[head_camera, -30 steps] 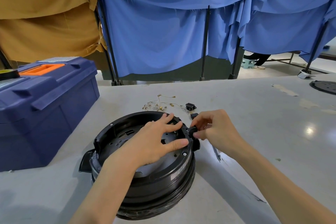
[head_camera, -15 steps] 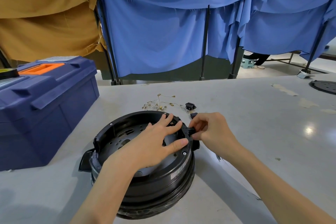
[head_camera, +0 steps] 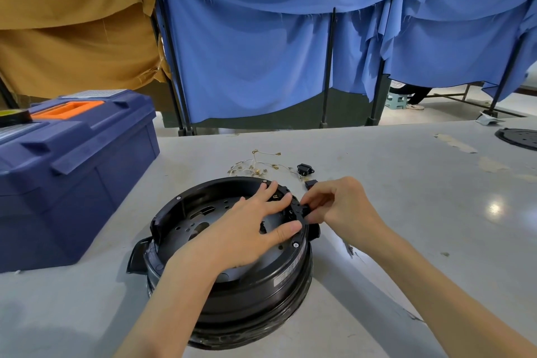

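A round black appliance base (head_camera: pixel 261 293) lies upside down on the grey table (head_camera: pixel 406 212), its open underside facing up. My left hand (head_camera: pixel 247 229) lies flat inside it with straight fingers spread toward the right rim. My right hand (head_camera: pixel 340 206) pinches a small black plastic part (head_camera: pixel 303 209) at that rim, just beside the left fingertips. How the part sits in the rim is hidden by my fingers.
A dark blue toolbox (head_camera: pixel 72 171) with an orange handle stands at the left. Thin wires with brass terminals (head_camera: pixel 255 167) and a small black socket (head_camera: pixel 305 168) lie behind the base. A black disc (head_camera: pixel 520 138) rests at the far right edge. Blue and tan cloths hang behind the table.
My right hand has shifted slightly along the rim while still pinching the black part. My left hand has stayed flat inside the base.
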The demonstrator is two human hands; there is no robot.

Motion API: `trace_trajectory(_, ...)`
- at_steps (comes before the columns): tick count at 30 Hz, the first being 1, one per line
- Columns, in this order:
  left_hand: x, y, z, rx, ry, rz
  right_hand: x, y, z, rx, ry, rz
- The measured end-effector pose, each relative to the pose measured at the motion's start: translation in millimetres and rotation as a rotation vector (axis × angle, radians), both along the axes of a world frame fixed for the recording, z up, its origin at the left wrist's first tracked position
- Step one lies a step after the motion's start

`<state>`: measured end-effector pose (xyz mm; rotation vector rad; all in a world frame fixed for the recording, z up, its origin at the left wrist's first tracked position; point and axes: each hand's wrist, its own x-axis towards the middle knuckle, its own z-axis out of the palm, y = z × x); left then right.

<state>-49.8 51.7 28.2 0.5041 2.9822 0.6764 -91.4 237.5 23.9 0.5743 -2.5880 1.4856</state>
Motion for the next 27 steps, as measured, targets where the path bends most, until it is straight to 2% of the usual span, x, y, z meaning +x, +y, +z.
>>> trace_trajectory(7,1,-1,0,0.038,0.019,0.002,-2,12,5,-0.128,-0.119,0.043)
trace_trajectory(16,-1,-1,-2,0.050,0.037,0.000,0,4,10,0.008,-0.082,-0.080)
trace_trajectory(22,-1,-1,-2,0.056,0.021,0.001,3,6,10,-0.030,-0.172,-0.068)
trace_trajectory(27,-3,0,-3,0.038,0.042,0.004,4,2,8,-0.046,-0.134,-0.070)
